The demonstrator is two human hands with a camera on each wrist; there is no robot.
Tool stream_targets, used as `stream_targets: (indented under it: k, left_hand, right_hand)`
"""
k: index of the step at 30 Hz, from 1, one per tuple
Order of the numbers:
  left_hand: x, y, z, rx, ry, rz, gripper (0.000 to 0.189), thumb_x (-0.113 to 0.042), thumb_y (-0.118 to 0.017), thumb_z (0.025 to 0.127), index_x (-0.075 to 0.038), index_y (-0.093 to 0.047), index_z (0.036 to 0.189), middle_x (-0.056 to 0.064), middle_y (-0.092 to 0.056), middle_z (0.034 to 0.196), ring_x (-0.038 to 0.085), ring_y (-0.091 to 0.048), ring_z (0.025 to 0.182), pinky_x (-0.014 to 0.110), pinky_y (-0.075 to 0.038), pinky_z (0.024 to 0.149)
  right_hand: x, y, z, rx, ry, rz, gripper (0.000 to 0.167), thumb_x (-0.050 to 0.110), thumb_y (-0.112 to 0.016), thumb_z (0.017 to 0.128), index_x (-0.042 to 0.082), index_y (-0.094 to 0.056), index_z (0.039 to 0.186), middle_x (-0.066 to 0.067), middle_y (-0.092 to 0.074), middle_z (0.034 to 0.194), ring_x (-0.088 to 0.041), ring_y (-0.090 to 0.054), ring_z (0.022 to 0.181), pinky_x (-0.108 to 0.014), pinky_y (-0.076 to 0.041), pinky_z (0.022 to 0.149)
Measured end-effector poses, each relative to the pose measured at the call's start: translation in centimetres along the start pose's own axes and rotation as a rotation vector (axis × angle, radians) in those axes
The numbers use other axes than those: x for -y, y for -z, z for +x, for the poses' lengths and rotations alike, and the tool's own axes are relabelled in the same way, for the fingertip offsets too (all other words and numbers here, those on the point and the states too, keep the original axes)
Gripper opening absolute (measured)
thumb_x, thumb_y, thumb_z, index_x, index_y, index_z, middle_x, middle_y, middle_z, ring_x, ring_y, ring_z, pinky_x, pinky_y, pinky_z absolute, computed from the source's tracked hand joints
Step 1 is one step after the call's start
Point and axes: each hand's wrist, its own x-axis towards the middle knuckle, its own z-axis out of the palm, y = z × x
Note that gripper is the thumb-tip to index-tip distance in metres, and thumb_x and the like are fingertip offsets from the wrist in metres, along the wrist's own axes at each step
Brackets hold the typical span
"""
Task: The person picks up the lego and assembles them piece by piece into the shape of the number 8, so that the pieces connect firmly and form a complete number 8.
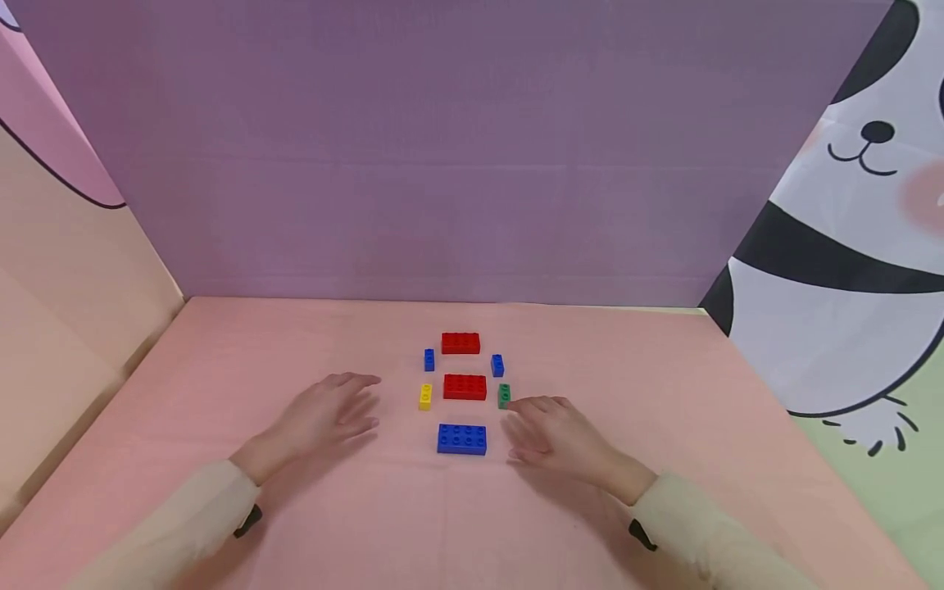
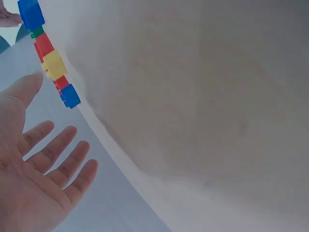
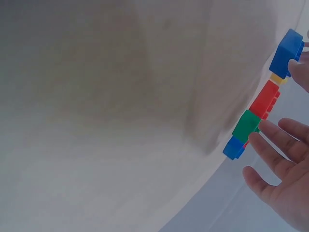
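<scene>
In the head view my left hand [image 1: 324, 414] hovers left of the toy bricks, fingers extended and holding nothing. Its spread fingers show in the left wrist view. My right hand [image 1: 556, 434] is on the other side, fingers loosely extended, its fingertips close to the small green brick [image 1: 505, 396]; I cannot tell if they touch. Between the hands lies a large blue brick [image 1: 461, 439], with a red brick [image 1: 465, 387] behind it and another red brick [image 1: 460, 343] farther back. A small yellow brick [image 1: 425, 397] lies nearest my left hand. Small blue bricks [image 1: 429, 360] flank the gap between the reds.
A pink cloth covers the table [image 1: 369, 524]. A purple panel [image 1: 442, 164] rises along the table's back edge. On the right hangs a cloth with a printed panda [image 1: 841, 254], and a beige wall panel [image 1: 66, 328] stands at the left.
</scene>
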Motion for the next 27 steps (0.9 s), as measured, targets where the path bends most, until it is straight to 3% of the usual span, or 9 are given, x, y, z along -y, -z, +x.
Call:
stream_targets:
  k: [8,19,27]
  left_hand:
    - [-1.4,-0.2,1.2,0.046,0.056,-0.041,0.057,-0.039,-0.069,0.079,-0.018,-0.049,0.128,0.005,-0.055,0.127,0.027,-0.051,0.118,0.049,-0.043,0.094]
    - [-2.9,-0.9,2.6,0.091,0.105,-0.128,0.053,-0.035,-0.069,0.079,-0.017,-0.052,0.126,0.002,-0.055,0.127,0.025,-0.048,0.121,0.048,-0.042,0.097]
    - [-3.7,-1.3,3.8,0.102,0.127,-0.176,0.049,-0.033,-0.069,0.080,-0.016,-0.053,0.123,0.003,-0.058,0.121,0.022,-0.053,0.114,0.043,-0.045,0.095]
  right_hand:
    - [1.1,-0.2,0.7,0.048,-0.087,0.099,0.055,0.035,-0.071,0.076,0.014,-0.053,0.124,-0.004,-0.058,0.122,-0.023,-0.052,0.114,-0.046,-0.042,0.097]
    - [1.9,-0.6,1.6,0.072,-0.084,0.213,0.048,0.029,-0.072,0.077,0.014,-0.056,0.120,-0.001,-0.059,0.120,-0.021,-0.052,0.113,-0.044,-0.043,0.094]
    - [2.3,-0.8,2.2,0.074,-0.046,0.264,0.047,0.031,-0.072,0.077,0.012,-0.058,0.117,-0.001,-0.061,0.117,-0.020,-0.055,0.111,-0.044,-0.043,0.094]
